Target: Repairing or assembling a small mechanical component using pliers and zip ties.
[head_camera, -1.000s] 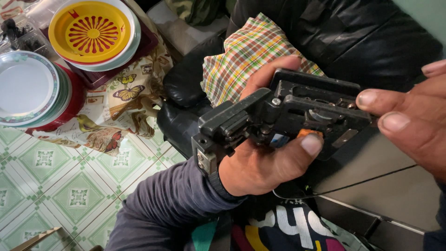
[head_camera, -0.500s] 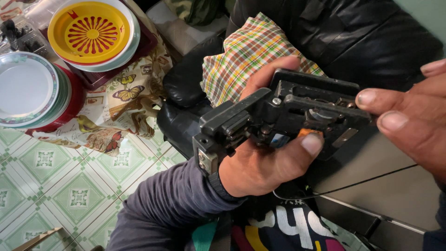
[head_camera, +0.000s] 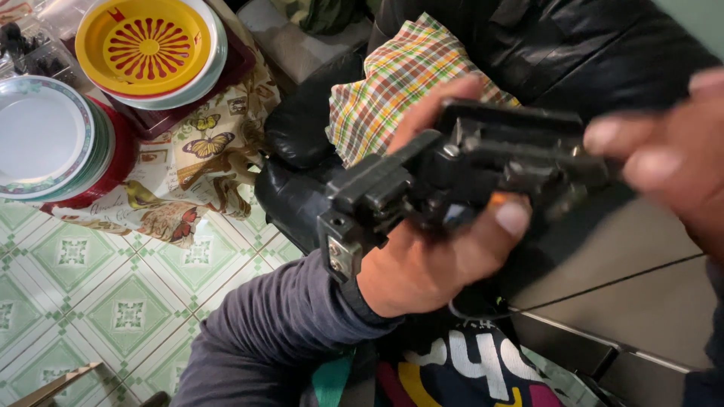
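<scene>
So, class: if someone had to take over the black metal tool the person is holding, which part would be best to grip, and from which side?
Probably the blocky end of the black metal tool, taken from the floor side. It juts out bare past the left hand, which wraps the tool's middle, while the right hand fingers the opposite end. That end looks broad and flat-sided.

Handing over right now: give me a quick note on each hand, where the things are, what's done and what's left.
Left hand: gripping the black tool from below, thumb over its side.
Right hand: blurred, fingertips at the tool's right end; grip unclear.
Tool: held in the air over a black seat with a plaid cloth.
Plates and yellow dish: on the butterfly cloth, far left, untouched.
Done: tool in hand. Left: whatever the right hand is working at that end; can't tell more.
</scene>
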